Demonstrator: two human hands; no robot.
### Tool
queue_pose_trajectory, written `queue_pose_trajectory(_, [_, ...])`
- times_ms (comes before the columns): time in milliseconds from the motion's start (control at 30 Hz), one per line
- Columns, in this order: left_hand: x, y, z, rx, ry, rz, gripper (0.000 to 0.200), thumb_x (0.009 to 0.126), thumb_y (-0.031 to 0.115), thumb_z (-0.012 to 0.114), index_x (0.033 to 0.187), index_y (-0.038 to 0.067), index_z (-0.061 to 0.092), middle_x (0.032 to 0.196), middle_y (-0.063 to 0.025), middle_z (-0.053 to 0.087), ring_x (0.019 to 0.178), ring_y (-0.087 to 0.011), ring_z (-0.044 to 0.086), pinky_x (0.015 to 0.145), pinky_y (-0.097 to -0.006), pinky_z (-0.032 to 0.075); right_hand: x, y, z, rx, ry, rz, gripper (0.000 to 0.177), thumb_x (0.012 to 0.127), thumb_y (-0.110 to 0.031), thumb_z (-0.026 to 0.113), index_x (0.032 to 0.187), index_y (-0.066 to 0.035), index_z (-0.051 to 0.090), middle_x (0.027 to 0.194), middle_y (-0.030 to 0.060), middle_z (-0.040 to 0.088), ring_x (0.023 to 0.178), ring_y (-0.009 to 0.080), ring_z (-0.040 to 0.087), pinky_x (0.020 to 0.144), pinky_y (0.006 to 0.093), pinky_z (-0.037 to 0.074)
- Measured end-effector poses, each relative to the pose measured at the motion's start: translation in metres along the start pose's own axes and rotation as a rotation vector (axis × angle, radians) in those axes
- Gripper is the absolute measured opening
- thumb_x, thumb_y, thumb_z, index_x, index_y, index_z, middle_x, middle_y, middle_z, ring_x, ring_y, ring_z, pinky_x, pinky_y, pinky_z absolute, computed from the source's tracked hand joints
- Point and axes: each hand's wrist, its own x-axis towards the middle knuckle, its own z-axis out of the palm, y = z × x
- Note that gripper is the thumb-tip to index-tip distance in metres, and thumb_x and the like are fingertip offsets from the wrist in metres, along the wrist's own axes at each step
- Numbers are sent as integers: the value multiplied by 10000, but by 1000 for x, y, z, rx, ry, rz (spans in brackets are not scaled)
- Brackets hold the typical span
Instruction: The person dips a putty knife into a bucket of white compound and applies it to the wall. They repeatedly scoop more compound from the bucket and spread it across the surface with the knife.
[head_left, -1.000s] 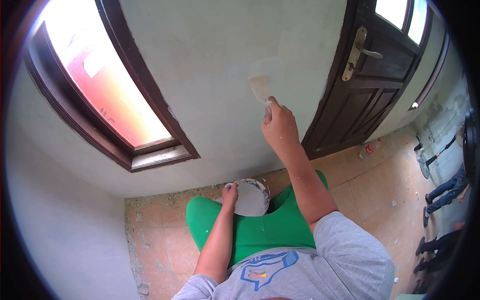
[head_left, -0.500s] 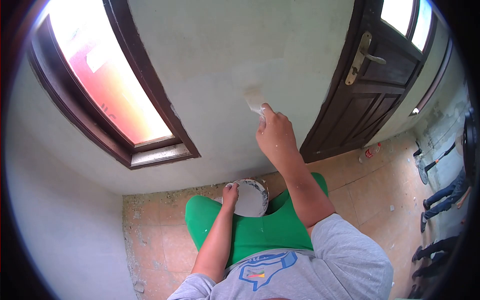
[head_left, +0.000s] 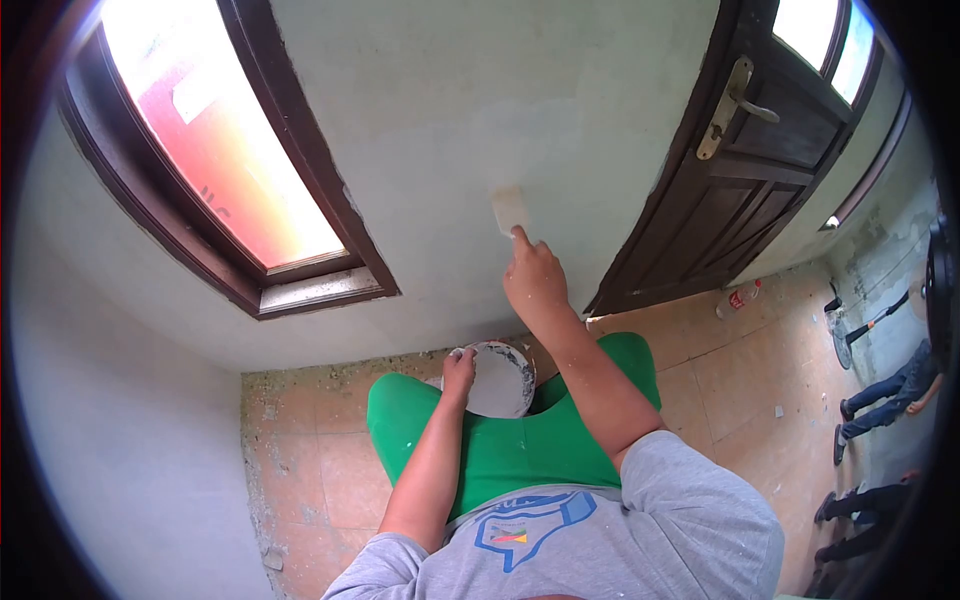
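Note:
My right hand (head_left: pixel 535 285) is closed around a putty knife (head_left: pixel 512 212), its pale wide blade lying against the light grey-green wall (head_left: pixel 430 120). The knife's handle is mostly hidden inside the fingers. Low between my knees stands a round bucket (head_left: pixel 529 372) with white paste (head_left: pixel 497 385) in it and dark, smeared marks along its inner side. At its left edge my left hand (head_left: pixel 459 373) is closed, with the fingertips pinched on the rim.
A dark-framed window (head_left: pixel 330 285) is to the left, a brown door (head_left: pixel 730 190) to the right. On the tiled floor (head_left: pixel 350 480) lie crumbs of debris and a plastic bottle (head_left: pixel 738 298). People's legs (head_left: pixel 890 390) show at the far right.
My right hand and the putty knife have moved down the wall and slightly left. My left hand stays at the bucket's rim. The camera view has shifted a little.

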Motion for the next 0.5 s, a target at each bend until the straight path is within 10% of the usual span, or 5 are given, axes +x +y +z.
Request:
queue_pose_trajectory(400, [-3,3,-1,11,3,-9,243,892,266,619,738,84,569,585,31,495,486,-83,447,447,-277,337,44,-10,-66,123,536,-239,297,944,-119,574,1231,-46,551,850,230,620,698,440,658,593,511,541])
queue_pose_trajectory(500, [-3,0,-3,14,-1,-13,248,896,268,619,737,86,568,581,31,491,476,-84,439,439,-281,331,45,-5,-55,12,373,-99,312,939,-110,564,1245,-50,543,867,235,624,710,436,664,599,503,548])
